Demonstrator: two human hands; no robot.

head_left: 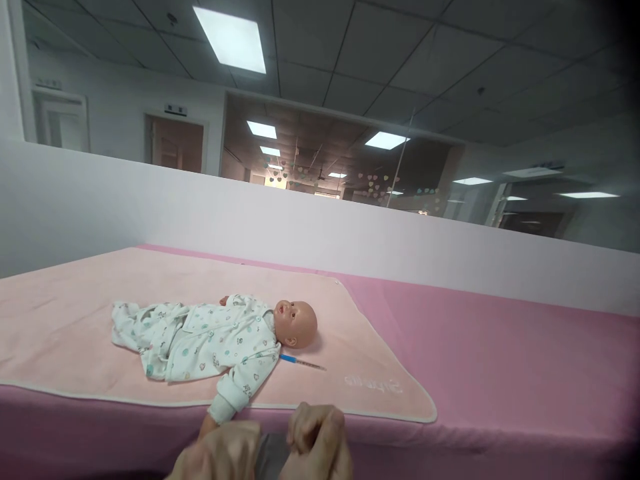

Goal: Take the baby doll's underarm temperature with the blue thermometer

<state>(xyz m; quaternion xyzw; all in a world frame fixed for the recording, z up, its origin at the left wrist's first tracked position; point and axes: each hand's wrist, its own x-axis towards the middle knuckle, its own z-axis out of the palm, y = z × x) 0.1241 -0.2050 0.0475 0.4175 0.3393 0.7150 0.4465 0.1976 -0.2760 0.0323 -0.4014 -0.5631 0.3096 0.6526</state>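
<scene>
My left hand (pixel 220 453) is at the bottom edge, slightly blurred, with its fingers curled closed. It overlaps the doll's lower arm in view; whether it touches it or holds anything I cannot tell. My right hand (pixel 320 440) makes a fist just to the right, and nothing shows in it. Beyond both hands a baby doll (pixel 215 337) lies on its back, head to the right, in a white patterned suit. One sleeve reaches over the near edge. Beside the doll's shoulder lies a thin stick-like thing with a blue end (pixel 300 362), perhaps a thermometer.
Under the doll a peach blanket (pixel 370 360) with a pale border spreads over a pink-covered table (pixel 525 373). Its near edge runs just beyond my hands. A white low wall (pixel 300 223) stands behind, with windows above it.
</scene>
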